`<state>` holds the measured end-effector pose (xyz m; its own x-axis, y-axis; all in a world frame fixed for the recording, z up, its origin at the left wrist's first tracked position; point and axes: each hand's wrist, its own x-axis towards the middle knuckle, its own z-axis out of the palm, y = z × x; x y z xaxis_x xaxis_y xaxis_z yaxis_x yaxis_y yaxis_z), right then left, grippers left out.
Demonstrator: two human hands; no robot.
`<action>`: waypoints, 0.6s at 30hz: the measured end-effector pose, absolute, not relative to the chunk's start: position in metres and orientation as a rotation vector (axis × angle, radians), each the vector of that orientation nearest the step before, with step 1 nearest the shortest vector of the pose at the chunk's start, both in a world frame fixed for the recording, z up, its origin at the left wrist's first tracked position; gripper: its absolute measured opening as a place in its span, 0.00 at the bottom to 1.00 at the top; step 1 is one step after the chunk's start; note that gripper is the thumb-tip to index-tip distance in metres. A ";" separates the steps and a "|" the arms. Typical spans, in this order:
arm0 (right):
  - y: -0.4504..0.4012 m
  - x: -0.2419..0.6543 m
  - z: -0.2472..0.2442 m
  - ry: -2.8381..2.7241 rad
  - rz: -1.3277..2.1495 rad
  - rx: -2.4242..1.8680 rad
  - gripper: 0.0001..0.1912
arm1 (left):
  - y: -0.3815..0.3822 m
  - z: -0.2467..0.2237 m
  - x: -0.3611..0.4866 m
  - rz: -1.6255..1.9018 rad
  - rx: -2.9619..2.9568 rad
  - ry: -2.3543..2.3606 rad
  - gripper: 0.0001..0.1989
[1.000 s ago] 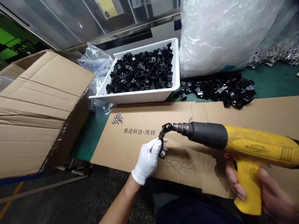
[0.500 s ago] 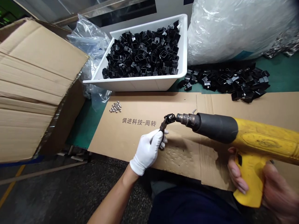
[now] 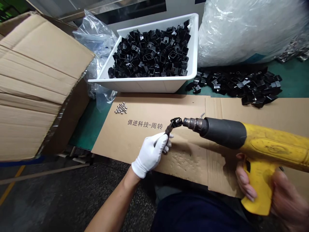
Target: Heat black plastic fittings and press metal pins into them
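Note:
My left hand, in a white glove, is closed around a dark plier-like tool. At the tool's tip is a small black part with a metal piece in it. My right hand, ungloved, grips the handle of a yellow heat gun. The gun's stepped metal nozzle points left, a small gap from the black part. Beneath them lies a cardboard sheet with printed characters. Small metal pieces sit in a cluster on its left part.
A white bin holds many black parts, and more black parts lie right of it. A bent metal key rests behind the nozzle. Plastic bags stand at the back right. An open carton is at the left.
The view has shifted slightly, and the bent metal key behind the nozzle shows more. Both hands keep their holds, with the black part still in front of the nozzle.

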<state>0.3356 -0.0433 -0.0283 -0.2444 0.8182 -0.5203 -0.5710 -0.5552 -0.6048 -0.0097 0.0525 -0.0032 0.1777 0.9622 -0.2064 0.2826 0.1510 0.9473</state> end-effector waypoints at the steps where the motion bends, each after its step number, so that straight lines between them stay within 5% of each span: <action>1: -0.043 0.334 -0.027 -0.348 1.914 -1.051 0.33 | 0.053 -0.003 -0.010 0.776 1.354 1.321 0.23; 18: -0.042 0.329 -0.018 -0.359 1.839 -1.203 0.32 | 0.053 -0.002 -0.022 0.685 1.477 1.340 0.23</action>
<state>0.3291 -0.0416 -0.0177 -0.1401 0.7944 -0.5910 -0.5142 -0.5685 -0.6422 -0.0215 0.0528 -0.0024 0.2300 0.9521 -0.2016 0.3942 0.0983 0.9138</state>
